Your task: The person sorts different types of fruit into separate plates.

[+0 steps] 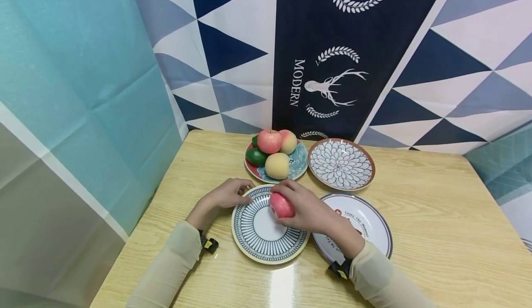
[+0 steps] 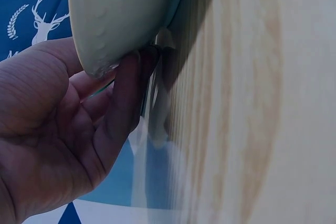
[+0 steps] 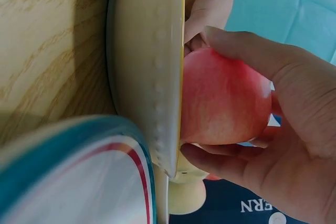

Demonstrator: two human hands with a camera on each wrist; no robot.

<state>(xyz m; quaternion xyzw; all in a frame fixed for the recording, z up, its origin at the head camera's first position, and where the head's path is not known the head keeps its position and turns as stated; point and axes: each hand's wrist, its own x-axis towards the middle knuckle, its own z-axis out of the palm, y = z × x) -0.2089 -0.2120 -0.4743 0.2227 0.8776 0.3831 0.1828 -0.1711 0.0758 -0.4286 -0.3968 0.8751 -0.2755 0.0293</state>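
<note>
A red apple (image 1: 282,205) is held by my right hand (image 1: 305,208), with fingers and thumb curled round it. It is over the upper right part of a plate with a blue-and-white radiating pattern (image 1: 266,225). In the right wrist view the apple (image 3: 226,98) overlaps the inner side of this plate's rim (image 3: 181,35). My left hand (image 1: 228,192) pinches the plate's left rim. In the left wrist view its thumb goes behind the rim, while its fingers (image 2: 123,87) lie against the plate's pale underside (image 2: 121,19).
Behind stands a colourful plate (image 1: 298,160) with a red apple (image 1: 269,141), a peach-like fruit (image 1: 288,141), a yellow fruit (image 1: 277,166) and green fruit (image 1: 256,157). A brown-rimmed petal-pattern plate (image 1: 341,165) lies right of it. Under my right forearm is a white dark-rimmed plate (image 1: 374,222).
</note>
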